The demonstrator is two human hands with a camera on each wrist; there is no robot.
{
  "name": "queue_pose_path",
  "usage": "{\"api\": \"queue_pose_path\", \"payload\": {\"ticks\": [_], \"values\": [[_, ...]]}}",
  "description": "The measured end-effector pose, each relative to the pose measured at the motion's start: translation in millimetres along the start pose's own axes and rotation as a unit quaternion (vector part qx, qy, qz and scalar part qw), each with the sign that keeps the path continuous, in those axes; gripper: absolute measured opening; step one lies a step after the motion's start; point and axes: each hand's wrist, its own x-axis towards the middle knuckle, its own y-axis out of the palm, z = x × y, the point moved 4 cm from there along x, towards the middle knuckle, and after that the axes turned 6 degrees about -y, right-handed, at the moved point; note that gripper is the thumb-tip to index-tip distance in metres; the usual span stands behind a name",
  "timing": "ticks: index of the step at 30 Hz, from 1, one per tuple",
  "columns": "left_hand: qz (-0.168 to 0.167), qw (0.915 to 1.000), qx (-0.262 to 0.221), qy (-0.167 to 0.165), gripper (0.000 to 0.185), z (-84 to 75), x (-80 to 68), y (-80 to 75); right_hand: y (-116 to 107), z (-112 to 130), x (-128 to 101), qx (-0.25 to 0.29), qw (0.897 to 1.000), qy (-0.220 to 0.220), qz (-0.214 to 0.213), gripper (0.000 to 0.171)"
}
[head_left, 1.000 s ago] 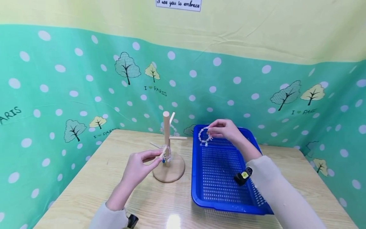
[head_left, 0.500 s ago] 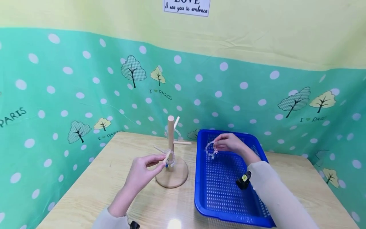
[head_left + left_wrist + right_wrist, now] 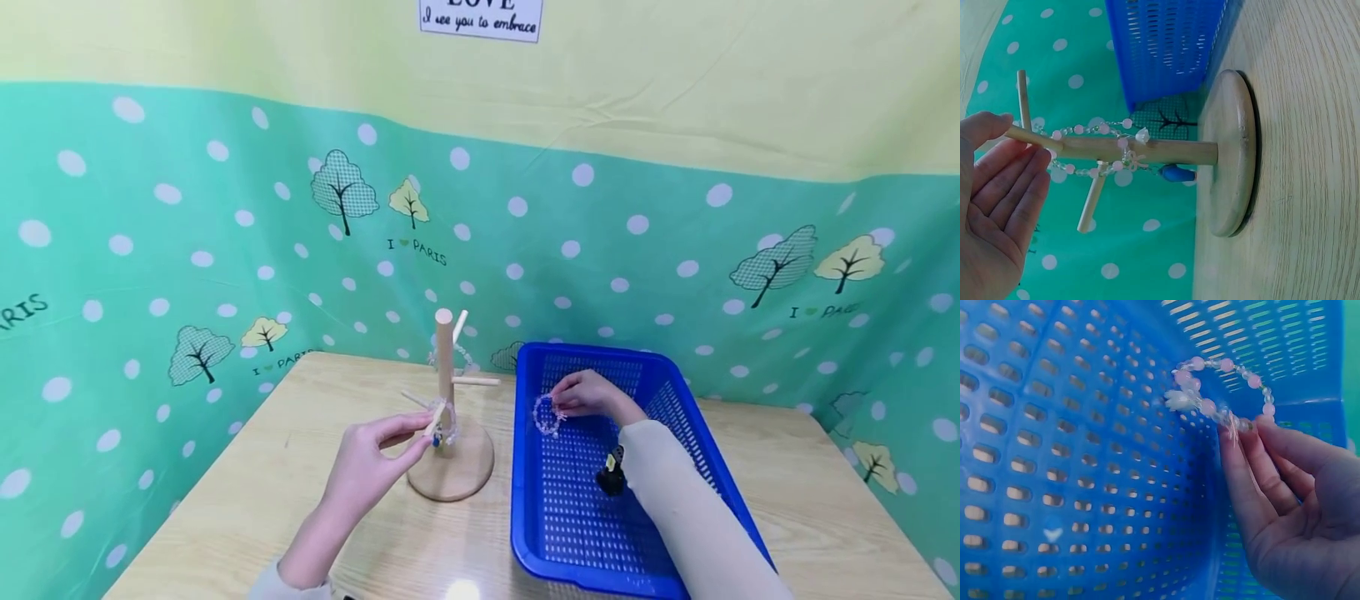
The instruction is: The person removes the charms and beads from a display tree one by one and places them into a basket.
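Note:
A wooden peg stand (image 3: 446,367) rises from a round base (image 3: 1232,150) on the table. A pink and clear bead bracelet (image 3: 1094,130) with a blue charm (image 3: 1177,173) hangs on a low peg. My left hand (image 3: 371,458) has that peg's tip between thumb and forefinger, the fingers (image 3: 1019,187) nearly straight. My right hand (image 3: 588,395) is low inside the blue basket (image 3: 522,500) and pinches a second bead bracelet (image 3: 1222,387) just above the basket's mesh floor (image 3: 1085,456).
A third bracelet (image 3: 456,357) hangs near the top of the stand. The blue basket (image 3: 1166,44) stands just right of the stand's base. Green dotted cloth walls (image 3: 187,250) close in the table (image 3: 247,483) at the back and both sides.
My right hand has gone down from above the basket's far rim into the basket, with the bracelet still in its fingers. The left hand has stayed at the peg.

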Motion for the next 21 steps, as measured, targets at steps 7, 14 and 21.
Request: {"api": "queue_pose_path", "payload": {"ticks": [7, 14, 21], "values": [[-0.002, 1.0000, 0.003, 0.007, 0.023, -0.6, 1.8, 0.9, -3, -4, 6, 0.000, 0.999, -0.002, -0.032, 0.024], [-0.008, 0.9998, 0.010, 0.012, 0.022, -2.0, -0.1, 2.0, -11, 3, -1, 0.036, 0.996, -0.027, -0.082, 0.030], [-0.020, 0.9992, 0.019, 0.029, 0.022, -0.4, -0.9, 1.7, -14, 20, -7, 0.062, 0.989, -0.047, -0.124, 0.035]]}}
